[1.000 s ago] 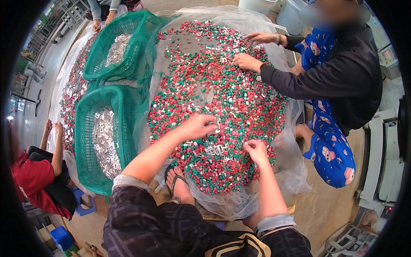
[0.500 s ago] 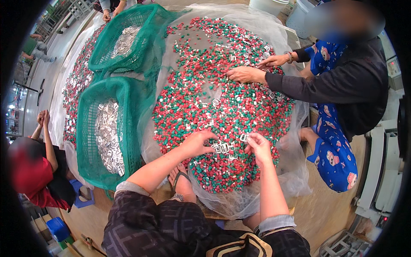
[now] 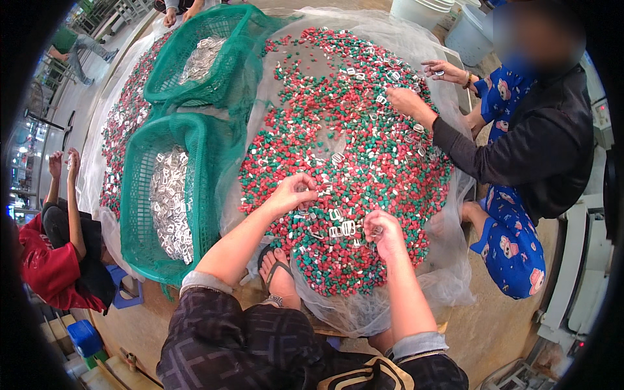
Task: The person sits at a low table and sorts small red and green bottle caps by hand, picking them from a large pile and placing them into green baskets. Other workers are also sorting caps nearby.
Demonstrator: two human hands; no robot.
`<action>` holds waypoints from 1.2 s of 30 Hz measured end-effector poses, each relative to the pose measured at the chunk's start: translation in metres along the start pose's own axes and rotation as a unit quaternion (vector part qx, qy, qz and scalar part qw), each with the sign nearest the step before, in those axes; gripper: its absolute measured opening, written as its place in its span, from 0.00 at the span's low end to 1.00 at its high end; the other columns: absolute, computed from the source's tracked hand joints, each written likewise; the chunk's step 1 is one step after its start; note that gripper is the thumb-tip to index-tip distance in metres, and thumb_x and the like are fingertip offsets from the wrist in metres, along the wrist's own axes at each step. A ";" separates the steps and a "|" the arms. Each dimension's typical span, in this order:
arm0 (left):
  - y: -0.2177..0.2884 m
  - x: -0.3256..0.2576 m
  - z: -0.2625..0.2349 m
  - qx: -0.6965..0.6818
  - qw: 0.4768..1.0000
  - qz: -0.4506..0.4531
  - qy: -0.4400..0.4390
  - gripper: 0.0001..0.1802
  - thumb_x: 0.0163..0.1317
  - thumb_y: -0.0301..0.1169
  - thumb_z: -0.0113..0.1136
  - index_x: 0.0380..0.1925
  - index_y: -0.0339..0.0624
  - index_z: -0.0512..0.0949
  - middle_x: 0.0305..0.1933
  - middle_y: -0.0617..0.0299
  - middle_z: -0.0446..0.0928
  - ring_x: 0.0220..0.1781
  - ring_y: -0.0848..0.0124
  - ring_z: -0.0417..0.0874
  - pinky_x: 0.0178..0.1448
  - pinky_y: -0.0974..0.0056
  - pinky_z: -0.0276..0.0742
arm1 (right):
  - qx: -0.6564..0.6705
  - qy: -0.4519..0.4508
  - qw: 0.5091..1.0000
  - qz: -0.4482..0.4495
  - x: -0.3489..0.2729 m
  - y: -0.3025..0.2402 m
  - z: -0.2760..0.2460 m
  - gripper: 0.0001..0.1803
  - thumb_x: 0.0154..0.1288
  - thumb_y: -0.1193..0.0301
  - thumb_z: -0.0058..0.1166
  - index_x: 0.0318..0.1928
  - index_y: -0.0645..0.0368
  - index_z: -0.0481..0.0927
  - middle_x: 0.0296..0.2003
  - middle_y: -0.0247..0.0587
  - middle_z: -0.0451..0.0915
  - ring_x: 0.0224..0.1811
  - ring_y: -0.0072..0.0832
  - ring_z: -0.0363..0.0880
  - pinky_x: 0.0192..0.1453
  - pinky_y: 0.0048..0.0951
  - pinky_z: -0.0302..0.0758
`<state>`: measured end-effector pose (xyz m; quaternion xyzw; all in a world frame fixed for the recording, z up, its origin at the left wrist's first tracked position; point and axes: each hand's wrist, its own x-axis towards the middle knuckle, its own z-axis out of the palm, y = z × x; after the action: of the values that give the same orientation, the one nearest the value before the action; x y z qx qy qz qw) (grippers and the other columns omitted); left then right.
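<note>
Small red, green and white pellets cover the sheet, with silvery buckles scattered among them. My left hand hovers over the near left part of the pile, its thumb and fingers curled together; what they hold, if anything, is unclear. On the right, my right hand is shut on a small metal buckle at its fingertips. Between my hands lies a loose group of buckles. To the left, a green basket lined with green netting holds many such buckles.
A second green basket with buckles stands farther back. A co-worker's hands work at the pile's right side; one holds a buckle. White mesh cloth lies beneath the pile. Another person sits at far left. White buckets stand at back right.
My left hand has moved up and away from the buckle group, its fingers drawing in. My right hand has shifted down slightly with its buckle. The co-worker's hands have moved apart.
</note>
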<state>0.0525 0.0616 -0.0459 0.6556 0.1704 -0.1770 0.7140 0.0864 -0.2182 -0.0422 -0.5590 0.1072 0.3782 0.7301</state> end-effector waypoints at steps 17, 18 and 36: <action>-0.005 0.048 -0.040 0.030 0.998 -0.035 0.049 0.07 0.47 0.27 0.60 0.22 0.42 0.71 0.26 0.61 0.77 0.28 0.73 0.79 0.28 0.68 0.73 | -0.420 0.173 0.861 -0.231 0.026 0.009 0.045 0.08 0.57 0.68 0.55 0.27 0.60 0.79 0.24 0.36 0.76 0.23 0.28 0.75 0.29 0.28 0.70; -0.002 0.050 -0.039 -0.021 0.998 -0.021 0.055 0.07 0.48 0.26 0.60 0.22 0.42 0.70 0.27 0.60 0.77 0.27 0.73 0.79 0.26 0.69 0.72 | -0.336 0.158 0.903 -0.216 0.026 0.008 0.040 0.08 0.57 0.69 0.54 0.26 0.61 0.78 0.23 0.33 0.75 0.22 0.25 0.74 0.27 0.26 0.69; 0.006 0.102 0.019 0.419 0.890 0.086 0.161 0.12 0.51 0.41 0.65 0.30 0.46 0.83 0.29 0.55 0.81 0.35 0.64 0.83 0.41 0.59 0.77 | -0.501 0.081 0.854 -0.115 0.000 0.005 0.043 0.16 0.51 0.67 0.62 0.43 0.54 0.80 0.20 0.35 0.75 0.20 0.28 0.74 0.25 0.32 0.70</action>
<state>0.1447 0.0399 -0.0878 0.9254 0.1361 -0.0612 0.3484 0.0713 -0.1793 -0.0311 -0.8863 -0.1031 0.2473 0.3779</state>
